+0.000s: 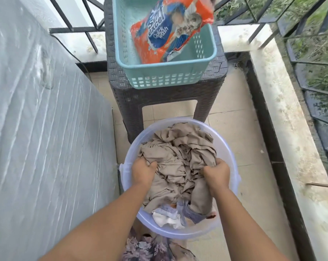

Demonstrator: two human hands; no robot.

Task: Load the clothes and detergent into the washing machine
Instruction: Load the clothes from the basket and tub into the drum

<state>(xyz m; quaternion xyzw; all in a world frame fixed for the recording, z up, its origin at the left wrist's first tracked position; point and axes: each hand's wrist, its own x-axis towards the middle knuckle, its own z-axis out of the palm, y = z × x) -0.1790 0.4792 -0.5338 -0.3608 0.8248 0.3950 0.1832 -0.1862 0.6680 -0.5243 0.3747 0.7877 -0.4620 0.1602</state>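
Observation:
A round translucent lilac tub [231, 166] stands on the floor, full of crumpled beige clothes [180, 157], with white and blue-grey pieces at its near side. My left hand [143, 171] grips the beige cloth at the tub's left. My right hand [216, 173] grips the same pile at the right. An orange and blue detergent bag [170, 31] leans in a teal basket [167, 72]. The washing machine [42, 129], under a clear plastic cover, fills the left side.
The teal basket sits on a dark woven-pattern stool [159, 98] just beyond the tub. A low concrete ledge [291, 132] with black metal railing runs along the right and back. Beige floor tiles show to the right of the tub.

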